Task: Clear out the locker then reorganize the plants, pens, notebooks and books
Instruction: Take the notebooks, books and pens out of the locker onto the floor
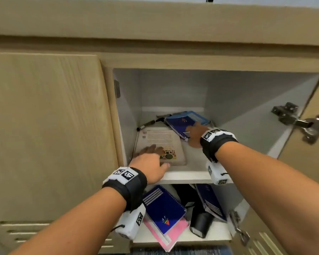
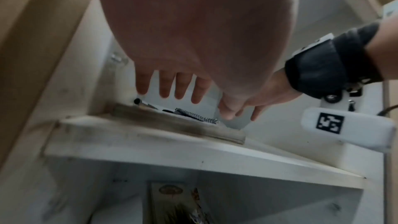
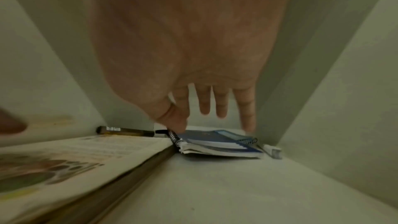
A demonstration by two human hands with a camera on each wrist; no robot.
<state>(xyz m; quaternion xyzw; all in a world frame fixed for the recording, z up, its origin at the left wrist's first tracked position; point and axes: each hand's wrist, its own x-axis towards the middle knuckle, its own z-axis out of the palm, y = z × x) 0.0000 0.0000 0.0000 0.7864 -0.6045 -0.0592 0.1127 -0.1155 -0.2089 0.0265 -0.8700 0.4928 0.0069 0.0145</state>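
The open locker's upper shelf (image 1: 190, 176) holds a white book (image 1: 162, 140) lying flat at the left. A dark blue spiral notebook (image 1: 179, 124) lies at the right rear on a lighter blue one (image 1: 197, 116). A black marker (image 1: 146, 124) lies along the back left. My left hand (image 1: 155, 157) is spread over the book's near end with straight fingers (image 2: 172, 86) and holds nothing. My right hand (image 1: 193, 135) reaches over the blue notebook (image 3: 215, 142). Its fingers (image 3: 221, 106) hang straight, and the thumb touches the spiral binding.
On the lower shelf a blue notebook (image 1: 164, 210) lies on a pink one (image 1: 166, 236). Beside them are a black object (image 1: 201, 223) and another blue notebook (image 1: 210, 201) leaning at the right. A white pen (image 3: 272, 150) lies against the upper shelf's right wall. The locker door (image 1: 306, 157) stands open at the right.
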